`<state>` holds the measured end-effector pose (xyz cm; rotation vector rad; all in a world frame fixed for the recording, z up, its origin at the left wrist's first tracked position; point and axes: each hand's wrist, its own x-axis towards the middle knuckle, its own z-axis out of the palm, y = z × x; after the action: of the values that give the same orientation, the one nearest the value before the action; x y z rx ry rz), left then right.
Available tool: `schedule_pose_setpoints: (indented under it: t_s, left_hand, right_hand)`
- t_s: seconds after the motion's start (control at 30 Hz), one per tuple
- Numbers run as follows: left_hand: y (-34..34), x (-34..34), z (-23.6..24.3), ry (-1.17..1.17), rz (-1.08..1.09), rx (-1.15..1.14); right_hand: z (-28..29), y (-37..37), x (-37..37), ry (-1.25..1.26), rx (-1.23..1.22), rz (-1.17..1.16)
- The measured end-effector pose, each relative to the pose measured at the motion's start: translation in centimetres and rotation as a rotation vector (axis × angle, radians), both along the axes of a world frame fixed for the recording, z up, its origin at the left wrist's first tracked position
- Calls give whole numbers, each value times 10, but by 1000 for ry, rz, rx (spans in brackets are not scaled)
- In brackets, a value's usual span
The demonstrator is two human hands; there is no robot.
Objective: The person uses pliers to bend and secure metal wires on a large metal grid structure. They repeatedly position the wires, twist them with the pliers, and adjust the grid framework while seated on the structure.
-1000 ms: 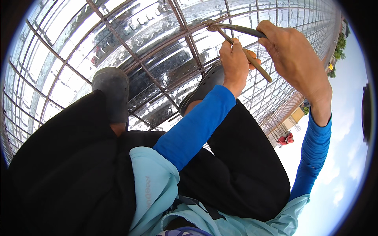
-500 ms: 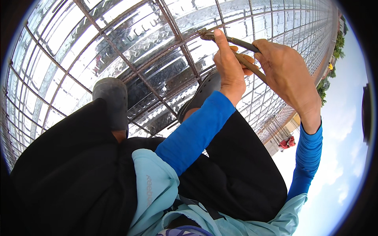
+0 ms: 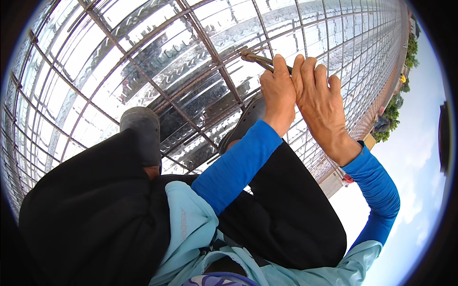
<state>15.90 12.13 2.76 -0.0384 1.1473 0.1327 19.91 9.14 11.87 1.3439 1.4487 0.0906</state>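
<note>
A pair of brownish metal pincers [image 3: 250, 56] has its jaws at a crossing of the rusty rebar mesh [image 3: 217, 61]. Thin wire ends [image 3: 260, 49] stick out beside the jaws. My left hand [image 3: 278, 93] is closed around the handles just behind the head. Against it, my right hand [image 3: 322, 97] grips the handle ends, its fingers folded over the top. Both hands hide most of the handles.
Shiny silver corrugated decking [image 3: 157, 40] lies under the mesh. My dark shoes [image 3: 140, 125] rest on the bars. Trees [image 3: 393, 112] and sky show beyond the mesh's right edge, near a red object [image 3: 348, 179].
My right hand has swung left and closed in on my left hand, and the spread handles have come together. The view has shifted slightly.
</note>
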Motion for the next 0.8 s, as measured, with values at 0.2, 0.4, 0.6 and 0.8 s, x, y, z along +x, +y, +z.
schedule_pose_setpoints:
  t_s: [0.2,0.4,0.6,0.8]
  left_hand:
    - [-1,-14,-5,56,-238,63]
    - [-13,-32,-43,351,-241,328]
    - [2,-35,-59,268,-399,425]
    - [-11,-32,-72,405,-506,726]
  right_hand:
    - [2,2,-6,271,44,-370]
    - [11,20,24,678,40,-1026]
    - [1,1,44,753,28,-1041]
    - [1,-12,19,549,109,-668]
